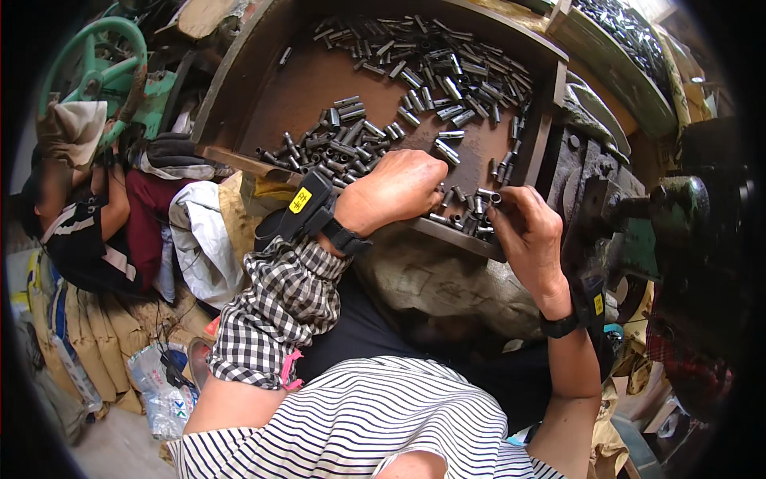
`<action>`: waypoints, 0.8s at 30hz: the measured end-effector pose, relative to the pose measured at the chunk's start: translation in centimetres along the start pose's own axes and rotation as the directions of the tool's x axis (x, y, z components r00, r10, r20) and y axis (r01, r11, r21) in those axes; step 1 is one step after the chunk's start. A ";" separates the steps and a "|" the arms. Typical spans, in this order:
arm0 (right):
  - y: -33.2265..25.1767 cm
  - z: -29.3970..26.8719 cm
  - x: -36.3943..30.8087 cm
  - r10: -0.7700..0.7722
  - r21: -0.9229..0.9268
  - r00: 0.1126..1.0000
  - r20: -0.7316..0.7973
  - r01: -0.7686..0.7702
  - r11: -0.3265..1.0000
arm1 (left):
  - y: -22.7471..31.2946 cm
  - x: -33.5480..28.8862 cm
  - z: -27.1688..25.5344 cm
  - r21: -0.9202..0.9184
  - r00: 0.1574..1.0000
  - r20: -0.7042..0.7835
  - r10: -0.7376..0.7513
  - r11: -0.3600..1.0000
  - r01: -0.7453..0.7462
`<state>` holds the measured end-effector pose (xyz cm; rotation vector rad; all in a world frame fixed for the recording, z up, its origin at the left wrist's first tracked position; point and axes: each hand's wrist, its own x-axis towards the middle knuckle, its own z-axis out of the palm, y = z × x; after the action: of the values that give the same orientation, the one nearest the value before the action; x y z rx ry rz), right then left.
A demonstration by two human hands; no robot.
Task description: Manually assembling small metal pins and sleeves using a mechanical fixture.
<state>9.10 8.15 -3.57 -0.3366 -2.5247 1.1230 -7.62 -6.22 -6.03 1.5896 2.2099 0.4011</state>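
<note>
Brown, worn board floored the wooden tray [275,104], its low near wall just below your two hands, so you could reach in over it; the wall presumably kept the loose pieces from rolling into your lap. Your right hand [533,231] came over the tray's near corner, thumb and forefinger brought together at the end of one short metal tube [488,195], which they appeared to grasp. That fingertip pinch probably suited so slim and round a piece, leaving most of its length free.

Your left hand [395,185] was curled knuckles-up, its fingers turned down toward the tray; whether they gripped anything you could not have told from above, since the back of the hand hid them. Between your hands lay a small cluster of loose tubes [456,215], pointing various ways, perhaps gathered there to be within easy reach of both.

Just beyond and to the left of your left hand sat a denser heap of tubes [351,140]; farther off, beyond both hands, a wide scatter of tubes [451,76] spread along the far wall. Black wrist straps [345,237] sat behind each hand, likely placed there to leave the fingers unhindered. Right of your right hand stood a dark, grimy machine [674,207].
</note>
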 end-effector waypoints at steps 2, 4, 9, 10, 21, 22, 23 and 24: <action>-0.1 0.0 0.2 -0.017 0.079 1.000 -0.003 0.017 0.997 | 0.2 0.0 0.2 0.022 1.000 -0.017 0.020 1.000 -0.020; 0.6 0.4 -0.3 0.027 0.085 0.999 -0.025 -0.025 0.996 | 0.2 0.1 0.3 0.036 0.999 0.001 0.049 0.998 -0.049; 0.9 0.5 -1.0 0.344 0.650 0.931 0.123 -0.338 0.680 | 0.5 0.5 1.1 -0.067 0.977 -0.189 0.095 0.992 -0.109; 0.6 0.4 -0.9 0.344 0.652 0.931 0.123 -0.337 0.679 | 0.7 0.6 0.9 -0.290 0.982 -0.176 0.073 0.949 -0.123; 0.6 -0.3 -0.6 0.459 0.784 0.864 0.207 -0.427 0.450 | 2.3 1.0 0.0 -0.957 0.976 0.202 -0.082 0.194 0.215; 0.6 -0.3 -0.7 0.476 0.802 0.850 0.226 -0.440 0.404 | 2.3 1.0 0.2 -0.965 0.967 0.240 -0.083 0.088 0.247; 0.6 -0.4 -0.7 0.478 0.803 0.849 0.226 -0.440 0.403 | 2.3 1.1 0.5 -0.965 0.967 0.242 -0.082 0.088 0.249; 0.5 -0.4 -0.7 0.484 0.803 0.845 0.229 -0.445 0.396 | 2.4 1.2 0.7 -0.970 0.966 0.239 -0.099 0.022 0.242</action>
<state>9.91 8.48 -3.88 -0.7962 -1.5265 2.3515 -5.62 -4.32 -5.76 0.4281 1.2138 1.3805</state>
